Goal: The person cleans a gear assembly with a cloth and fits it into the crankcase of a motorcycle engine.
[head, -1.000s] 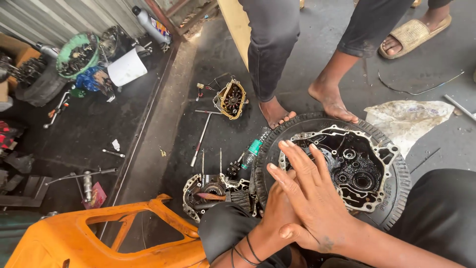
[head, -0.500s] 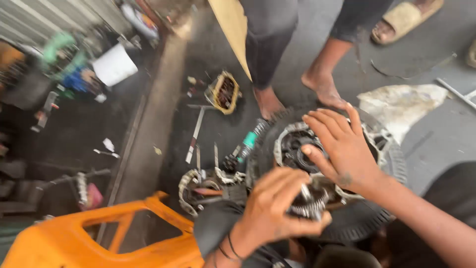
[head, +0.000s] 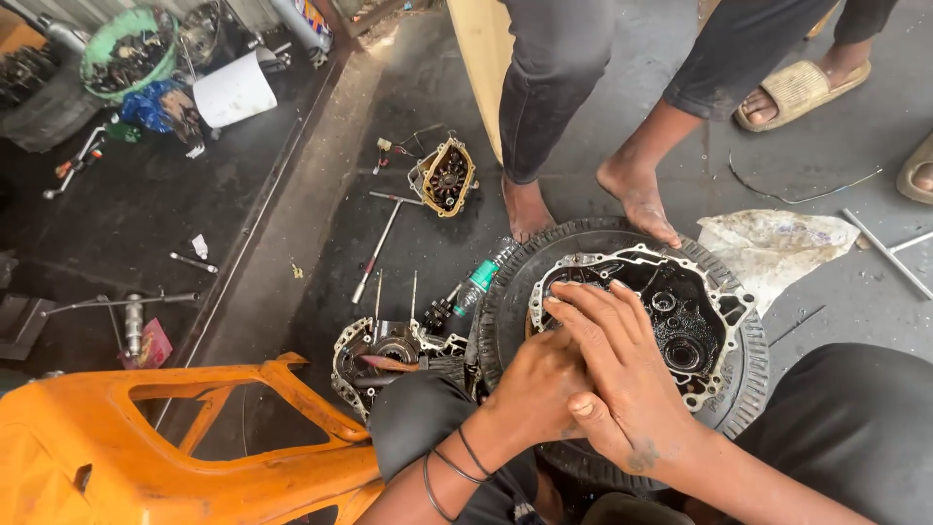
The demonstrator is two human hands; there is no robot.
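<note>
- The right hand (head: 622, 374) lies open, fingers spread flat over the engine casing (head: 646, 326).
- The left hand (head: 539, 389) curls beneath it; its grip is hidden.
- The casing sits inside a tyre (head: 743, 389); even, steady pressure looks wise.

An open engine casing (head: 680, 321) lies flat, cavity up, inside the ring of a black tyre (head: 743, 389) on the concrete floor. It is a metal half-shell with a pale, irregular gasket edge and bolt lugs; its interior is black with oil, showing round bearing seats and bores.
</note>
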